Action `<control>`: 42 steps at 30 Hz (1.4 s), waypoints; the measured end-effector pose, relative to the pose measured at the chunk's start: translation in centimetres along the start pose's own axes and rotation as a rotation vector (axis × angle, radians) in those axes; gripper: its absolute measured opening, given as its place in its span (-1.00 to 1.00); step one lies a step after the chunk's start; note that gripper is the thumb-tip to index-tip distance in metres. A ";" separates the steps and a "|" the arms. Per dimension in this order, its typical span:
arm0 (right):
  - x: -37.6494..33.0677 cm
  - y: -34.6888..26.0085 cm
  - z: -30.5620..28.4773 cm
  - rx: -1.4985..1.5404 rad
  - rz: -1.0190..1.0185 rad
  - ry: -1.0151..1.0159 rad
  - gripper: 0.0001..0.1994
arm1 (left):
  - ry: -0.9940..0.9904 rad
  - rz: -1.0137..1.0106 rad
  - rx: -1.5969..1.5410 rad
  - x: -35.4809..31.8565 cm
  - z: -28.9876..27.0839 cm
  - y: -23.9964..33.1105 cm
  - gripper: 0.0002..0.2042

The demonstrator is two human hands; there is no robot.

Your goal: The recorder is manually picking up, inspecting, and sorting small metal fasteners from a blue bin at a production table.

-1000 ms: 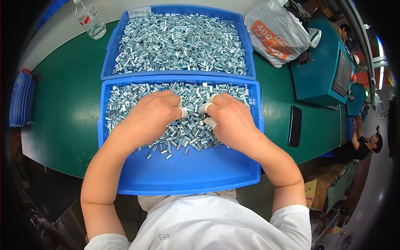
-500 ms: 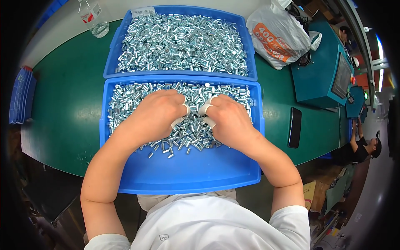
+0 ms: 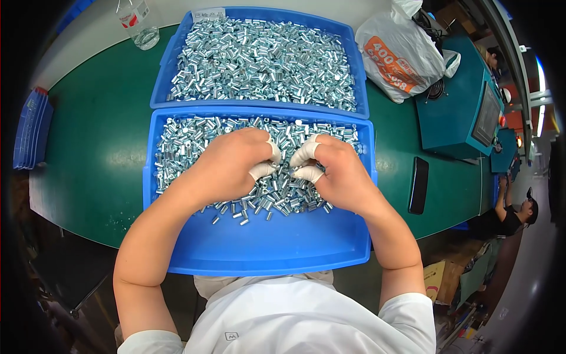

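Note:
Over the near blue tray (image 3: 271,262), both my hands work among many small shiny metal sleeves (image 3: 283,197). My left hand (image 3: 233,162) is closed, thumb and fingers pinched with a metal sleeve's end showing between the tips. A short gap away, my right hand (image 3: 339,171) faces it, also pinched, with a bit of a metal sleeve at its fingertips. White finger cots cover the thumb and fingertips of each. The sleeves lie heaped toward the tray's far side, a few loose ones at the heap's near edge. My hands hide part of the heap.
Behind stands a second blue tray (image 3: 367,100) full of metal sleeves, on the green table (image 3: 94,147). A plastic bottle (image 3: 144,35) and stacked blue trays (image 3: 32,130) are at left. Rightward are a phone (image 3: 418,186), a plastic bag (image 3: 401,56), a teal machine (image 3: 457,115) and another person (image 3: 510,215).
Both hands have turned slightly so that more of the finger cots shows, and the right hand has shifted a little to the right. The whole view has moved slightly.

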State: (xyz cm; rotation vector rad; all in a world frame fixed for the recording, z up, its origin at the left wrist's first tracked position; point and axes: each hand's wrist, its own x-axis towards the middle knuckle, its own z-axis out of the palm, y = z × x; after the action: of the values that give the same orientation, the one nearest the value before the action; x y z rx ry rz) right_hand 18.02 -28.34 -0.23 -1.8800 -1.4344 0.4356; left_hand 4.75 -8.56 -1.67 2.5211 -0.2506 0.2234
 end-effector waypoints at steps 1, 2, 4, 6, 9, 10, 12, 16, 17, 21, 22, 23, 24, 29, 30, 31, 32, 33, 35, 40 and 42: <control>0.0 -0.2 -0.1 0.056 0.050 -0.003 -0.84 | 0.028 -0.077 -0.197 0.1 -0.4 0.3 -0.87; 0.0 -0.4 -0.1 0.057 0.052 0.000 -0.84 | 0.056 -0.156 -0.393 0.1 -0.7 0.6 -0.87; 0.0 -0.7 -0.2 0.166 0.164 -0.034 -0.86 | 0.045 -0.225 -0.499 0.0 -0.8 1.3 -0.86; -0.1 -0.7 -0.2 0.300 0.235 -0.051 -0.86 | 0.013 -0.335 -0.660 0.0 -0.5 1.5 -0.83; -0.3 -0.5 0.0 0.517 0.352 -0.078 -0.86 | 0.008 -0.412 -0.733 0.2 -0.6 2.2 -0.85; -0.4 -0.5 0.0 0.597 0.401 -0.081 -0.85 | 0.005 -0.411 -0.735 0.2 -0.5 2.2 -0.85; -0.5 -0.2 0.2 0.669 0.406 -0.075 -0.85 | 0.004 -0.440 -0.838 0.1 -0.2 2.0 -0.87; -0.8 0.6 0.8 0.854 0.417 -0.074 -0.82 | -0.007 -0.612 -1.106 0.1 0.0 2.3 -0.87; -1.0 0.6 0.8 0.861 0.419 -0.071 -0.82 | -0.013 -0.618 -1.104 0.0 0.1 2.4 -0.87; -1.1 0.8 0.1 0.885 0.442 -0.104 -0.81 | 0.002 -0.659 -1.087 -0.1 0.0 2.6 -0.83; -1.2 0.9 0.0 0.936 0.435 -0.132 -0.81 | 0.001 -0.651 -1.074 -0.1 0.0 2.7 -0.83; -1.3 1.0 -0.1 0.986 0.429 -0.160 -0.81 | -0.001 -0.643 -1.062 -0.2 0.0 2.9 -0.82; -1.1 1.0 -0.4 1.020 0.464 -0.187 -0.81 | -0.025 -0.684 -1.096 0.0 -0.1 2.9 -0.82; -1.0 1.4 -0.8 1.045 0.473 -0.229 -0.81 | -0.080 -0.664 -1.173 0.1 -0.2 2.6 -0.81; -0.9 1.3 -1.0 1.033 0.470 -0.262 -0.81 | -0.101 -0.621 -1.166 0.0 -0.4 2.5 -0.84; -1.0 1.3 -1.0 1.020 0.467 -0.295 -0.81 | -0.121 -0.577 -1.160 0.0 -0.3 2.5 -0.86; -1.1 1.4 -0.7 1.027 0.440 -0.267 -0.81 | -0.104 -0.536 -1.107 -0.2 -0.2 2.4 -0.86; -1.0 1.4 -0.8 1.038 0.451 -0.269 -0.81 | -0.112 -0.548 -1.114 -0.1 -0.2 2.4 -0.86; -0.7 1.2 -1.2 0.880 0.353 -0.275 -0.80 | -0.092 -0.396 -0.931 -0.1 -0.5 2.4 -0.79; -0.5 1.5 -1.1 0.806 0.270 -0.254 -0.81 | -0.044 -0.329 -0.877 -0.2 -0.1 2.2 -0.77; -0.5 1.5 -1.1 0.740 0.249 -0.240 -0.81 | -0.039 -0.293 -0.834 -0.2 -0.2 2.2 -0.77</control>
State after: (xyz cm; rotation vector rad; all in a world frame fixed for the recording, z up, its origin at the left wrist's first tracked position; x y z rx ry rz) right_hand 19.61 -29.36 -0.61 -1.4160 -0.9735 1.1661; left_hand 4.01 -10.23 -0.36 1.7023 0.0222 -0.0498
